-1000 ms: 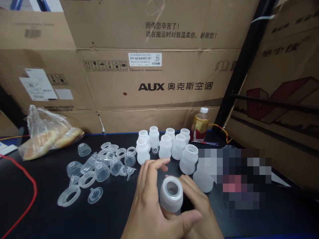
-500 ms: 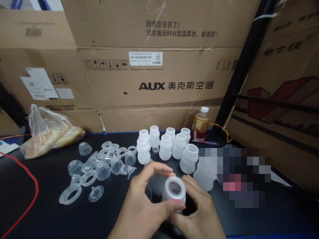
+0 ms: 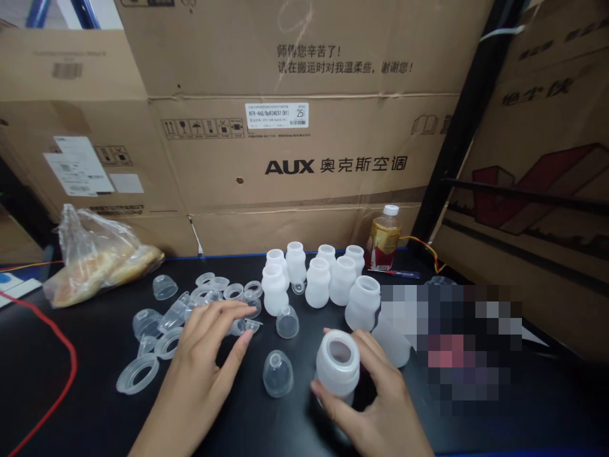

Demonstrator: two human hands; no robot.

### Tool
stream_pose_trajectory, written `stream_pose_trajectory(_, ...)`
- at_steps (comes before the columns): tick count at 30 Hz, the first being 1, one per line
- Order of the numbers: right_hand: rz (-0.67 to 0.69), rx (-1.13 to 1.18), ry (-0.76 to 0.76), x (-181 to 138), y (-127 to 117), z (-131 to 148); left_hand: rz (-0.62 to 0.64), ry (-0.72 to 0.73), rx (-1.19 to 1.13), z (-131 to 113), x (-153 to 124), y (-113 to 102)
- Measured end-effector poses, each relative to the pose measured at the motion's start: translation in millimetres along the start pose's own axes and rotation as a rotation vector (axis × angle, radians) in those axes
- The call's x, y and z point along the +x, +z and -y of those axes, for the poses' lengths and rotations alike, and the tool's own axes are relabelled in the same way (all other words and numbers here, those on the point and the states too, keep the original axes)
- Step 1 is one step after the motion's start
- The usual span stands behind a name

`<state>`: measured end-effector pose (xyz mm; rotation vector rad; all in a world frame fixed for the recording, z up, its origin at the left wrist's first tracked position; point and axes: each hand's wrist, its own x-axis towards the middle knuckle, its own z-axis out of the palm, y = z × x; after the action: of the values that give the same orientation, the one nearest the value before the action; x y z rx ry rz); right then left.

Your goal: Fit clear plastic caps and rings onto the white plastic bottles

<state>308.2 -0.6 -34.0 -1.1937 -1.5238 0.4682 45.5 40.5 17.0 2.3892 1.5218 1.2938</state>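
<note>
My right hand (image 3: 375, 406) grips a translucent white bottle (image 3: 337, 365) with its open mouth facing up, low in the middle of the black table. My left hand (image 3: 204, 355) reaches left with fingers spread, over a heap of clear rings, caps and nipples (image 3: 209, 304); its fingertips are near a small nipple (image 3: 240, 327). A clear dome cap (image 3: 278, 374) lies between my hands, and another clear cap (image 3: 287, 322) stands just behind it. Several more white bottles (image 3: 316, 279) stand upright in a cluster further back.
A clear threaded ring (image 3: 137, 373) lies at the left. A plastic bag with bread (image 3: 95, 263) sits at the far left beside a red cable (image 3: 61, 374). A small drink bottle (image 3: 382, 240) stands against large cardboard boxes (image 3: 304, 146). A blurred patch covers the right.
My left hand has let go of the bottle and moved left over the heap of clear parts. Two clear caps now show between the hands. The right hand keeps the bottle.
</note>
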Motion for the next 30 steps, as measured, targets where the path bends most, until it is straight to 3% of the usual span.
stream_pose_trajectory(6,-0.026,0.005,0.001,-1.6,1.1,-1.2,0.073,0.094,0.272,14.6,-14.1,14.5)
stream_pose_trajectory(12,-0.017,-0.009,-0.022,-2.5,0.2,-2.8,0.135,0.165,0.377,21.1,-20.2,20.7)
stream_pose_trajectory(20,0.005,-0.01,-0.049,-1.6,-0.5,-4.1,0.125,0.183,0.34,18.1,-23.0,18.4)
stream_pose_trajectory(30,0.033,-0.001,-0.03,-1.2,-0.9,-1.0,0.021,0.198,0.159,7.8,-21.7,13.5)
